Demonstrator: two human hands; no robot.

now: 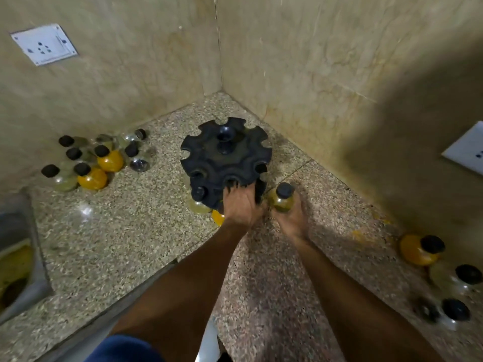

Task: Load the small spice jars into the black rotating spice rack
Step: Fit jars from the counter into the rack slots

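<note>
- Speckled stone worktop (pixel 125 231) runs into a corner between two beige tiled walls; the black rack (pixel 225 159) stands near that corner, centre of frame.
- Rack has notched slots round its upper rim and a hub in the middle; the upper slots facing the camera look unfilled.
- Left hand (pixel 241 205) reaches to the rack's lower front edge, fingers curled against it. Grip looks closed on the rack, fingertips partly hidden in the dark plastic.
- Right hand (pixel 290 216) sits just right of the rack, grip clenched round a small jar (pixel 281 198) with pale greenish contents and a black cap. Jar upright, just beside the rack's lower right edge; cannot tell if it touches.
- Lower tier, left of the left hand: one pale jar (pixel 199 202) seated in the rack, black cap showing. An orange jar (pixel 218 217) peeks out beneath the left wrist.
- Left of frame, by the wall: cluster of jars (pixel 94 160) standing on the worktop, black caps, two orange, the rest clear or pale.
- Lower right edge of frame: more jars (pixel 439 270), one orange, others clear, blurred.
- White wall socket (pixel 44 44) upper left; a second socket plate (pixel 465 150) at the right edge.
- Steel sink (pixel 31 252) at the left edge, with yellowish residue inside.
- Blue cloth (pixel 122 348) at bottom centre.
</note>
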